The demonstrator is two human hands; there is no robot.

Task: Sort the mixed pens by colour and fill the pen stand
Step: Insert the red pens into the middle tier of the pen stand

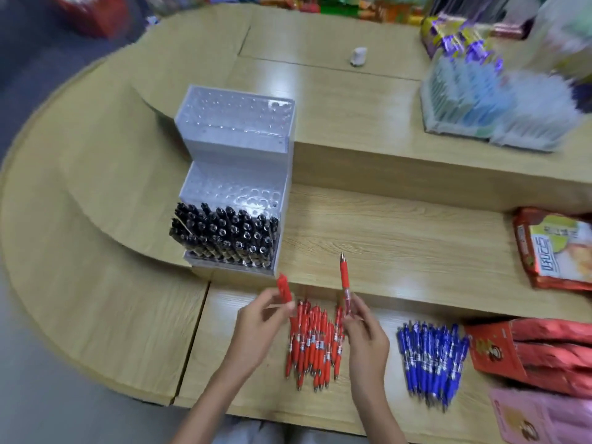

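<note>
A clear stepped pen stand (234, 120) sits on the left part of the wooden desk (400, 225), its steps rising toward the far side. The nearest and lowest step is packed with black pens (224, 235) standing upright; the middle and top steps show only bare holes.

Near the front edge of the desk, the left hand (261, 322) has its fingers curled round a red pen (283, 288), which sticks out past the fingertips toward the stand (this pen is blurred, so its ends are hard to make out). The right hand (365, 334) pinches a second red pen (344, 280) by its clear barrel between thumb and fingers, holding it nearly upright with the metal tip pointing to the far side. Both pens are lifted off the desk, just near of the stand's front right corner.

Between and under the two hands lies a heap of red pens (312, 344), roughly side by side with their tips toward the near edge. To its right, apart from it, lies a similar heap of blue pens (431, 360). A red box (493, 350) lies just right of the blue pens, a pink packet (544, 418) nearer still, and a snack packet (557, 248) farther along the right edge. On the raised far shelf stand blurred racks of pale blue stock (480, 97).
</note>
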